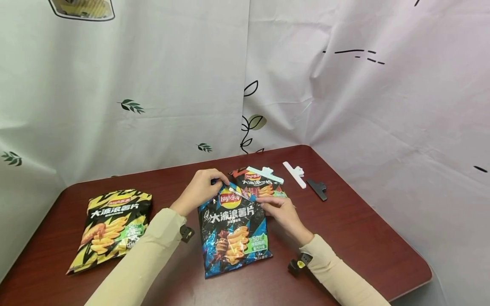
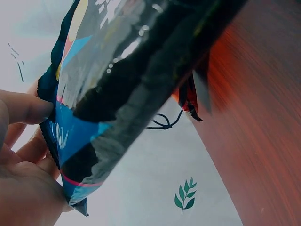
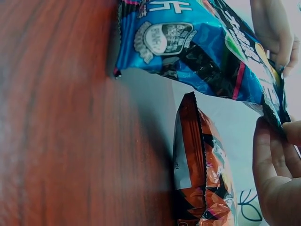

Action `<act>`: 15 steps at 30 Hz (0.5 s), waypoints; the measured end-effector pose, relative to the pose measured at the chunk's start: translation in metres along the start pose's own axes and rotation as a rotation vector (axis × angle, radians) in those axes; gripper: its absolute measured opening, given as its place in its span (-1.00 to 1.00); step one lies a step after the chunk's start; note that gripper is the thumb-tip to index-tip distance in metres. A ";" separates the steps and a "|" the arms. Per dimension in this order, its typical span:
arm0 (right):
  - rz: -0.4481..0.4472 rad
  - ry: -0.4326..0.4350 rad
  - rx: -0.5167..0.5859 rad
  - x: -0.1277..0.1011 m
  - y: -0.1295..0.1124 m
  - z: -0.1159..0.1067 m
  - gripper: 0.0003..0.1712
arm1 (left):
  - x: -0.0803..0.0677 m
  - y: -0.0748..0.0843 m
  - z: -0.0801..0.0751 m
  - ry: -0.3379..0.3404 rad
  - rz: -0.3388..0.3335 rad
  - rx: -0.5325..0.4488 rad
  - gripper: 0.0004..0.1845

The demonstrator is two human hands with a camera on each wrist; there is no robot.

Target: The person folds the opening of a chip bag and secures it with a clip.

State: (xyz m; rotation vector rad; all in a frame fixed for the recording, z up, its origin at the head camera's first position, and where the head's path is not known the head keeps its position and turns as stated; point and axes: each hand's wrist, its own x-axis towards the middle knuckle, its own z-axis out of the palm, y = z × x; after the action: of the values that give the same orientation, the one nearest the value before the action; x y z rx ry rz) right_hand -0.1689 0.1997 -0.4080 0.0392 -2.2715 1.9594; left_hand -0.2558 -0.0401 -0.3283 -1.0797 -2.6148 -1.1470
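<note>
A blue and black bag of potato chips [image 1: 233, 229] is held up by its top edge at the middle of the table. My left hand [image 1: 200, 189] pinches its top left corner; in the left wrist view the thumb [image 2: 30, 107] presses the crimped edge from one side, with fingers behind it. At the top right corner, my right hand [image 1: 281, 212] pinches the edge between thumb and fingers. The right wrist view shows the bag's lower end [image 3: 141, 42] close to the table. Right behind it lies a red bag of chips [image 1: 252, 178] with a pale clip [image 1: 266, 173] across its top.
A yellow and black chip bag [image 1: 115, 225] lies at the left of the table [image 1: 344, 238]. Toward the back right are a white clip [image 1: 294, 174] and a black clip [image 1: 317, 189]. White patterned cloth [image 1: 172, 85] hangs behind and to the right.
</note>
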 end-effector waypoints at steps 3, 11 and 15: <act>0.012 0.004 -0.008 0.000 0.001 0.000 -0.73 | 0.000 0.000 0.000 -0.010 -0.006 -0.002 -0.74; 0.018 -0.007 -0.004 0.000 0.002 0.000 -0.70 | -0.003 0.002 -0.002 -0.041 -0.065 -0.037 -0.78; 0.032 -0.013 0.003 0.000 0.002 0.000 -0.69 | -0.004 0.002 -0.001 -0.038 -0.071 -0.040 -0.82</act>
State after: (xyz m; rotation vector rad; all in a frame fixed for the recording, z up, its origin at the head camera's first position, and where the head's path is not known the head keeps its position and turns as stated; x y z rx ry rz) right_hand -0.1688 0.2003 -0.4101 0.0156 -2.2910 1.9842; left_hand -0.2525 -0.0423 -0.3276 -1.0328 -2.6907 -1.2105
